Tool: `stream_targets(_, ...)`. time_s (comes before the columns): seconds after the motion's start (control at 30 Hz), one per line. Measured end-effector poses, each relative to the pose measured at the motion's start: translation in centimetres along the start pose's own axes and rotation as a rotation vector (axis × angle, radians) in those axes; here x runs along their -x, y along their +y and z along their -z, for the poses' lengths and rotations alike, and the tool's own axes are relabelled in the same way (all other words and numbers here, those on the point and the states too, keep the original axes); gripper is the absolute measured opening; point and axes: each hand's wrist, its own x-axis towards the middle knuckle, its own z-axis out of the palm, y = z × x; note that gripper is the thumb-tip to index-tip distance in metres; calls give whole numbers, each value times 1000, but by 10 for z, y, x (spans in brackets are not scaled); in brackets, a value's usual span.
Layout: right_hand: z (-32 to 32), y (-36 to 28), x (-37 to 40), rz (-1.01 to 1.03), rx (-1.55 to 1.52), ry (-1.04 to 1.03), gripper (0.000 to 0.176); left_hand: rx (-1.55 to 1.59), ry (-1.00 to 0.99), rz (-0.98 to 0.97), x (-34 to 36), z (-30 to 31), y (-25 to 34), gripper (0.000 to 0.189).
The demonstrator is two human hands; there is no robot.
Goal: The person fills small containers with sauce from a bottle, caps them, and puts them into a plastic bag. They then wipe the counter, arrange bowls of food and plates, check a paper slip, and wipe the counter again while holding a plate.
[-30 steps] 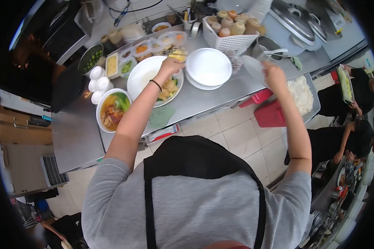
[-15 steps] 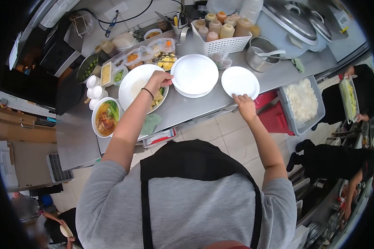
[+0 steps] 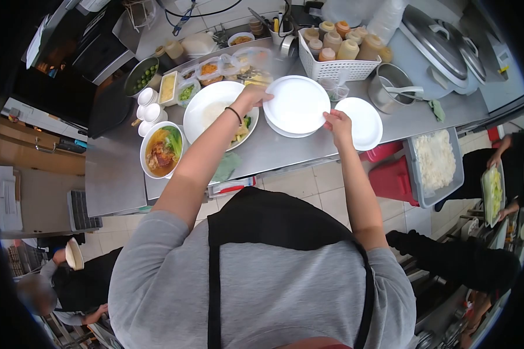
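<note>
My left hand (image 3: 254,97) pinches the left rim of a round white plate (image 3: 297,103), and the fingers of my right hand (image 3: 338,124) close on its right rim. Under it shows the edge of another white plate (image 3: 291,135). Just right of my right hand lies a further white plate (image 3: 364,123) on the steel counter. Partly behind my left forearm is a large white dish (image 3: 195,119) with rice and green vegetables. Left of that forearm stands a bowl of soup (image 3: 163,151) with leafy greens and meat.
A white basket of sauce bottles (image 3: 346,70), a steel pot (image 3: 384,96) with a ladle and small food containers (image 3: 208,68) line the counter's back. A grey tub of white food (image 3: 435,163) stands at right. Co-workers are at both sides, one holding a tray (image 3: 493,195).
My right hand has left the plate on the right and taken the right rim of the middle plate. My left hand stays at its left rim. The view has shifted slightly.
</note>
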Motion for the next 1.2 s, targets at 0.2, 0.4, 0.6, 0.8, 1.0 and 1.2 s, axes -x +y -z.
stream_targets(0.2, -1, -2, -7, -71, -46, 33, 33, 56, 32, 0, -5, -4, -5, 26)
stream_targets(0.4, -7, -30, -8, -116, -263, -101, 23, 90, -3, 4, -9, 3, -11, 28)
stream_targets(0.6, 11, -54, -13, -102, -349, -167, 18, 94, 10, 7, 8, 11, 9, 36)
stream_targets(0.8, 79, -141, 2, 80, -67, -155, 13, 67, -11, -85, 32, 25, 32, 24)
stream_targets(1.0, 110, -198, 14, 331, 725, 38, 16, -17, 3, -142, 33, 28, 33, 27)
stream_targets(1.2, 86, -115, 18, 946, 1597, 149, 6, -56, -15, -217, 43, 12, 46, 36)
